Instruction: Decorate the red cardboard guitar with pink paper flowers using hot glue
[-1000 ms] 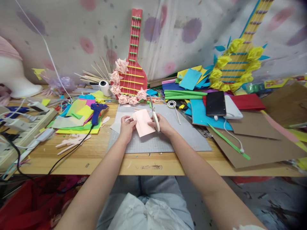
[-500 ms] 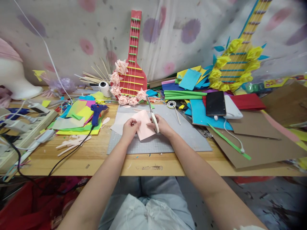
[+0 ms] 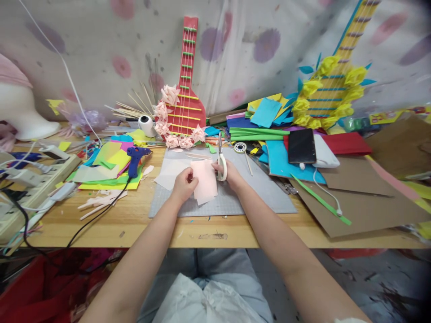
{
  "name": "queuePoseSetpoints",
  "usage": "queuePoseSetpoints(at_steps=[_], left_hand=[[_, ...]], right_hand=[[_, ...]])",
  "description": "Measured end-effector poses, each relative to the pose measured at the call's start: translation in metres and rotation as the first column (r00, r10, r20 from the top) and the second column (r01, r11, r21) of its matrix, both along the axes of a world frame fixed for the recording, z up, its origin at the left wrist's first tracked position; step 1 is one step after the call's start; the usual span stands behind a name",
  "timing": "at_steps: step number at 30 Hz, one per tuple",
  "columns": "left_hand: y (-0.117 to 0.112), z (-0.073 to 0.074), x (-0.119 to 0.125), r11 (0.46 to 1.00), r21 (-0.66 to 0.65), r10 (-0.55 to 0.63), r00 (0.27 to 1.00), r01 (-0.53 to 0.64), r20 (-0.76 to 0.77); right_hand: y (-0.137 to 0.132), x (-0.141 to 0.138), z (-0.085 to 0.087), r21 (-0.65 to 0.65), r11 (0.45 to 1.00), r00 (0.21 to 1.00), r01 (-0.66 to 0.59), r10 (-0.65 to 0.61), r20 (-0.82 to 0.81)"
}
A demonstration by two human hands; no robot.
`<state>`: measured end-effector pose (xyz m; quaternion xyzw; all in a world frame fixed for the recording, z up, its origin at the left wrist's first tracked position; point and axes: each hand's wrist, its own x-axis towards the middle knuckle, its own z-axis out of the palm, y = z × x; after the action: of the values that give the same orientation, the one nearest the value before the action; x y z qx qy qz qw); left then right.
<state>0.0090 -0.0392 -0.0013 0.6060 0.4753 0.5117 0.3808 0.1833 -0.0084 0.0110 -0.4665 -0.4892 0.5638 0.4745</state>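
Observation:
My left hand (image 3: 183, 185) pinches the left edge of a pale pink sheet of paper (image 3: 205, 181) held just above a grey cutting mat (image 3: 256, 188). My right hand (image 3: 230, 172) grips white-handled scissors (image 3: 221, 158), blades pointing up and away, at the sheet's upper right edge. A second pale sheet (image 3: 170, 174) lies flat on the mat beside my left hand.
A red paper guitar (image 3: 185, 96) with pink flowers leans on the wall behind. A blue glue gun (image 3: 135, 158) rests on coloured paper to the left, a power strip (image 3: 30, 184) further left. A black phone (image 3: 302, 146), cardboard (image 3: 363, 202) and a yellow-flowered guitar (image 3: 333, 89) fill the right.
The pink sheet has turned to hang more upright, and the scissors have swung from leaning left to pointing nearly straight up. Both hands stayed over the mat.

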Motion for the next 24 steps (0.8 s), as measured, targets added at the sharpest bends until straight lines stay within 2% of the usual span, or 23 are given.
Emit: queuePoseSetpoints(at_steps=[6,9,12,14,17,20,24], left_hand=[[0.0,0.0,0.002,1.0,0.01,0.029,0.999,-0.03,0.017],[0.006,0.002,-0.004,0.988,-0.008,0.155,0.986,-0.154,0.054],[0.018,0.009,-0.019,0.946,-0.051,0.324,0.934,-0.32,0.15],[0.026,0.019,-0.032,0.893,-0.026,0.446,0.875,-0.449,0.19],[0.039,0.043,-0.049,0.825,0.133,0.54,0.836,-0.549,0.096],[0.052,0.07,-0.065,0.781,0.23,0.612,0.784,-0.581,-0.098],[0.079,0.103,-0.096,0.698,0.395,0.713,0.629,-0.597,-0.309]], right_hand=[[0.005,0.0,-0.005,-0.005,0.995,0.994,0.1,-0.1,0.036],[0.007,0.002,-0.006,0.014,0.988,0.986,0.154,-0.155,0.061],[0.008,0.005,-0.006,0.032,0.982,0.976,0.187,-0.189,0.106],[0.008,0.008,-0.005,0.029,0.98,0.974,0.198,-0.2,0.108],[0.008,0.011,-0.004,0.017,0.981,0.977,0.195,-0.196,0.086],[0.009,0.013,-0.005,0.016,0.981,0.975,0.195,-0.196,0.101],[0.01,0.015,-0.007,0.024,0.98,0.973,0.199,-0.2,0.111]])
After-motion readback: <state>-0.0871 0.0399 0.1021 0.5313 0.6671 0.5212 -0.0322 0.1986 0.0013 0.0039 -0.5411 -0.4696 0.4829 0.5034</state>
